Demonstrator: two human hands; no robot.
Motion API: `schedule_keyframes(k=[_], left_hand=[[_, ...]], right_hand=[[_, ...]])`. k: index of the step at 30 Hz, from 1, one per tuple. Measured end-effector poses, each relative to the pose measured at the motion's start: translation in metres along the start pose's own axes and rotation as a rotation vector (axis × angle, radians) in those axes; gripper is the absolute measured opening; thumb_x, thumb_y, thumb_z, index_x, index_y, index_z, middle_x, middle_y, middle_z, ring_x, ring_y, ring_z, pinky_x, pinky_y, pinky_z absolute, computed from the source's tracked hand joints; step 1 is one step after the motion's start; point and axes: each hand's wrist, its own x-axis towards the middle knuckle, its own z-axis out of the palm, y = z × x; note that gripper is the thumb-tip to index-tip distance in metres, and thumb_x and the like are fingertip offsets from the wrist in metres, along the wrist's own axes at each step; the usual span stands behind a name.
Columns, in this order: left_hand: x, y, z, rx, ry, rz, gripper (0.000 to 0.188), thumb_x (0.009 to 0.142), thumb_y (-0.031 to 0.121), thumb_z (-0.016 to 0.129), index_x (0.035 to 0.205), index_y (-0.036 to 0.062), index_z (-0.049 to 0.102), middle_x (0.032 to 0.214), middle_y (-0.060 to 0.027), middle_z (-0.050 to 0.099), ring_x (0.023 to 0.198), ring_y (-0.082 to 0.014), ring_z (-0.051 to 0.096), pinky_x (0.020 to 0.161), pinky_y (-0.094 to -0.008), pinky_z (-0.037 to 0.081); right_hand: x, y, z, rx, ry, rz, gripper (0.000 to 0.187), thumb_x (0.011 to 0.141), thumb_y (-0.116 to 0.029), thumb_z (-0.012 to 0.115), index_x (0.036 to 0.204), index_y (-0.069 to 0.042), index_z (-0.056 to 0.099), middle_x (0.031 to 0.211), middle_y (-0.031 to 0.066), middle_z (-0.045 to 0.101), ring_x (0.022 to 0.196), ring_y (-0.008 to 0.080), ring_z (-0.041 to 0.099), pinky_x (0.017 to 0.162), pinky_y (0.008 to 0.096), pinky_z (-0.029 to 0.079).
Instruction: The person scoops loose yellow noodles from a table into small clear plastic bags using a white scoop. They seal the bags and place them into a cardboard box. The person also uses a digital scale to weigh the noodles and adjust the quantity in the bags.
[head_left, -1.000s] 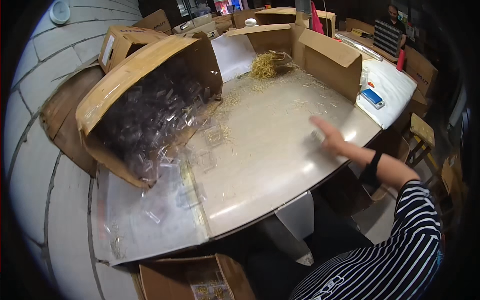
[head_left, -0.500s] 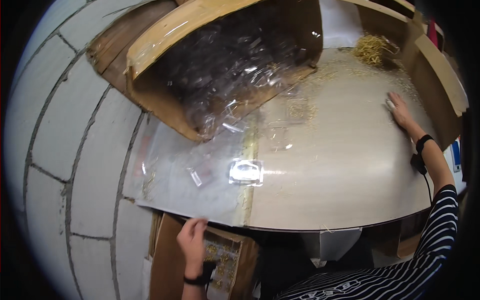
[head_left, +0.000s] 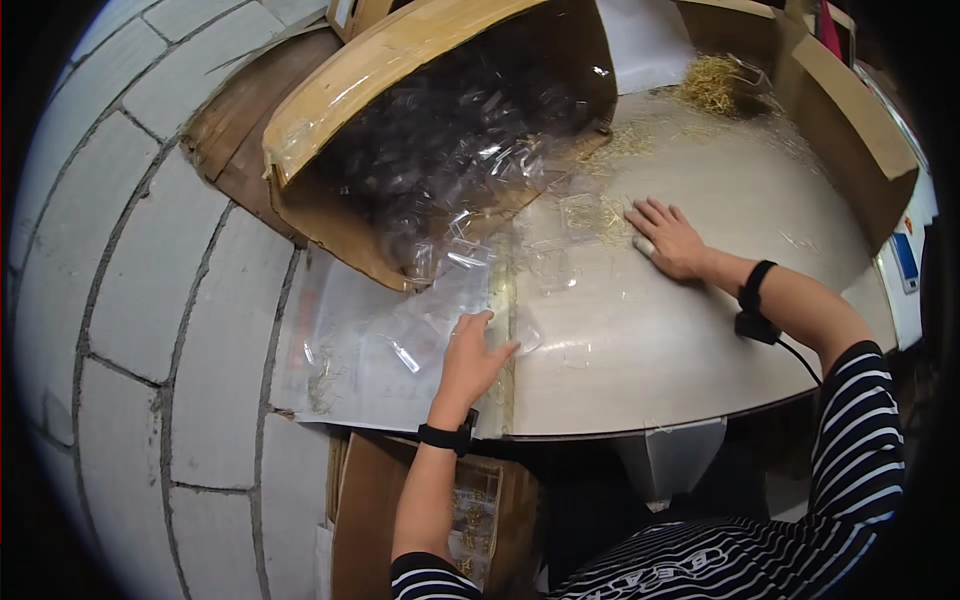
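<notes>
Above the seam of the tabletop, my left hand [head_left: 474, 356] has its thumb and fingers apart. Just beside its thumb lies a small clear plastic case [head_left: 530, 334], partly hidden by the hand; contact is hard to make out. My right hand [head_left: 670, 240] rests palm down with spread fingers on the pale board [head_left: 680, 350], a white wrap on one digit. Left of its fingertips are thin gold-coloured metal pieces [head_left: 608, 218] scattered about a clear case. Another clear case [head_left: 548, 265] lies between the two hands.
A tipped cardboard box [head_left: 345, 95] full of clear plastic cases opens toward the table. A heap of gold-coloured pieces [head_left: 712, 85] sits by the cardboard wall [head_left: 850, 110] at the back right. Below the front edge stands an open carton [head_left: 375, 500] holding filled clear cases.
My left hand has risen from below the table edge to the clear case at the seam. My right hand has swept left across the board from the right side. The view has shifted slightly.
</notes>
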Motion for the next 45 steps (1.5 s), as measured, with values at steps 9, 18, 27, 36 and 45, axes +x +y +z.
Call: schedule_keyframes(k=[9,18,27,36,45], left_hand=[[-0.027,0.053,0.017,-0.835,0.228,-0.226,0.046,0.086,0.029,0.068,0.112,-0.0058,0.056,0.091,-0.0063,0.059,0.078,-0.0101,0.057,0.059,-0.0228,0.052],[-0.057,0.134,0.059,-1.170,0.131,-0.123,0.033,0.097,0.029,0.048,0.109,-0.0009,0.057,0.091,-0.0063,0.063,0.076,-0.0108,0.061,0.059,-0.0233,0.051],[-0.046,0.072,0.074,-1.344,0.145,-0.418,0.045,0.095,0.041,0.048,0.107,-0.0024,0.055,0.086,-0.0098,0.062,0.072,-0.0192,0.064,0.058,-0.0307,0.055],[-0.065,0.126,0.040,-1.066,0.069,-0.363,0.043,0.097,0.032,0.046,0.123,-0.0026,0.047,0.109,-0.0174,0.058,0.090,-0.0238,0.063,0.064,-0.0341,0.056],[-0.123,0.122,0.074,-1.639,-0.026,-0.393,0.041,0.090,0.007,0.049,0.126,-0.0068,0.036,0.113,-0.0298,0.056,0.094,-0.0384,0.065,0.059,-0.0338,0.061]], right_hand=[[-0.109,-0.048,-0.050,0.337,0.246,-0.051,0.037,0.086,-0.028,0.061,0.111,0.000,0.060,0.120,0.0172,0.057,0.114,0.0304,0.052,0.096,0.0405,0.041],[-0.131,-0.143,-0.044,1.715,0.110,-0.034,0.016,0.089,-0.015,0.063,0.091,0.000,0.067,0.068,0.0020,0.061,0.057,0.0084,0.055,0.050,0.0235,0.045],[-0.161,-0.119,-0.021,1.208,0.283,0.115,0.019,0.079,-0.002,0.054,0.092,0.000,0.067,0.073,0.0104,0.066,0.062,0.0172,0.063,0.059,0.0272,0.049],[-0.193,-0.120,-0.035,0.351,0.677,-0.254,0.017,0.073,-0.008,0.062,0.089,-0.006,0.058,0.076,0.0079,0.054,0.068,0.0247,0.061,0.057,0.0368,0.048],[-0.159,-0.081,-0.059,0.607,0.235,-0.495,0.049,0.066,-0.001,0.062,0.114,-0.008,0.058,0.109,0.0119,0.060,0.099,0.0335,0.059,0.085,0.0396,0.049]])
